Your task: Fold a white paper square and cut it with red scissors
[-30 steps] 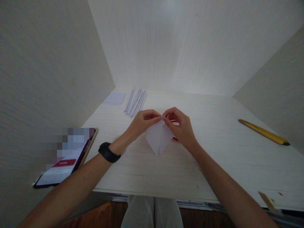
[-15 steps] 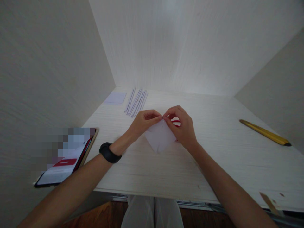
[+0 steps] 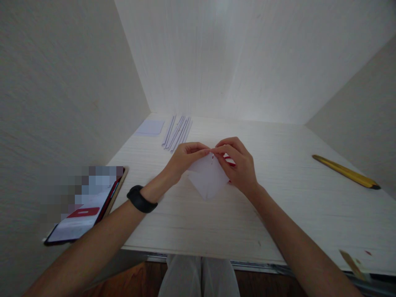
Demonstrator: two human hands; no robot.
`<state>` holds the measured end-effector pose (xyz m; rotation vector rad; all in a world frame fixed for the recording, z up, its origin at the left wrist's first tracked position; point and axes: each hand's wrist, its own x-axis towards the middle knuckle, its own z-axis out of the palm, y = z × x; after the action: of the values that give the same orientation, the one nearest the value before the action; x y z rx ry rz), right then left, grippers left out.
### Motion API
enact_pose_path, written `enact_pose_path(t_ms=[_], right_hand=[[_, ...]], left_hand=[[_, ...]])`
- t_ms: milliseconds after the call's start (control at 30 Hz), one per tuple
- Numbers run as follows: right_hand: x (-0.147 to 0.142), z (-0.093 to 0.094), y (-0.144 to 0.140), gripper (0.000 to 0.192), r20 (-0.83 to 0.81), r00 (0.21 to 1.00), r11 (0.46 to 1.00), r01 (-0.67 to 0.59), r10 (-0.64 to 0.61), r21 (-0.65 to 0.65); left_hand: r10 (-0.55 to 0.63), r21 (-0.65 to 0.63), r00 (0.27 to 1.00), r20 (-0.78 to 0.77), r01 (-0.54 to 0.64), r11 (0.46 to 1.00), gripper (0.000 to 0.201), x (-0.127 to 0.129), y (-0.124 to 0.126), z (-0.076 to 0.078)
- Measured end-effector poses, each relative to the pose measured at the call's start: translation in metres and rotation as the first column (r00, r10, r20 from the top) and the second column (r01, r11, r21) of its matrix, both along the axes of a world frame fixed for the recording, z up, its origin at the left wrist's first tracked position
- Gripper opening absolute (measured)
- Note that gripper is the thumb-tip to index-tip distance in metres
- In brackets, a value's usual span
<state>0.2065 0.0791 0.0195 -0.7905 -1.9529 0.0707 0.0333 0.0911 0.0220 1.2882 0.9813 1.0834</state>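
Both my hands pinch the top corner of a thin white sheet of paper (image 3: 208, 179), which hangs as a diamond shape over the tabletop. My left hand (image 3: 187, 159) grips it from the left, thumb and fingertips pressed together; a black band (image 3: 141, 199) circles that wrist. From the right, my right hand (image 3: 236, 161) holds the same corner between thumb and fingers. Small dark red marks show on the paper just below the fingertips. Partly hidden behind the right hand lies a red-handled thing (image 3: 229, 161), perhaps scissors.
Several folded white paper strips (image 3: 177, 132) lie at the back left of the white table (image 3: 284, 198), beside a flat paper stack (image 3: 150, 127). A tablet (image 3: 89, 210) leans at the left edge. A long yellow object (image 3: 345, 171) rests on the right. Walls enclose three sides.
The fingers of my right hand have shifted slightly at the paper's top corner, with the index finger now stretched more toward the left hand. The paper stays nearly in place.
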Motion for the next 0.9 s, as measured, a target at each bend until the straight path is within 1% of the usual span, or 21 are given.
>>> enact_pose_path(t_ms=[267,400,533,667,767,900], right_hand=[[0.0039,-0.0044,0.0042,0.019,0.03,0.999,0.997,0.023,-0.025,0.072],[0.0042,-0.0037,0.0042,0.018,0.02,1.0,0.998,0.021,-0.022,0.067],[0.0031,-0.0022,0.0033,0.016,0.004,1.0,0.999,0.013,-0.013,0.033],[0.0012,-0.0004,0.0015,0.011,-0.025,0.999,0.999,0.019,-0.019,-0.034],[0.0007,0.0008,0.0012,0.01,-0.05,0.999,0.998,0.01,-0.014,-0.069],[0.0007,0.0006,0.0038,0.006,-0.068,0.998,0.993,-0.007,-0.001,-0.114]], left_hand=[[-0.01,0.014,1.0,-0.008,0.011,1.0,0.025,-0.002,-0.0004,0.0037],[-0.023,0.008,1.0,-0.011,0.023,1.0,0.025,-0.0018,-0.001,0.0045],[-0.033,-0.01,0.999,0.002,0.033,0.999,0.023,-0.0012,0.0004,0.0033],[-0.038,-0.011,0.999,0.027,0.038,0.999,0.02,-0.0009,0.0007,0.0033],[-0.042,0.027,0.999,0.01,0.042,0.999,0.019,-0.0007,-0.0003,0.0045],[-0.048,0.117,0.998,-0.05,0.054,0.992,0.017,0.0001,-0.0011,0.0048]])
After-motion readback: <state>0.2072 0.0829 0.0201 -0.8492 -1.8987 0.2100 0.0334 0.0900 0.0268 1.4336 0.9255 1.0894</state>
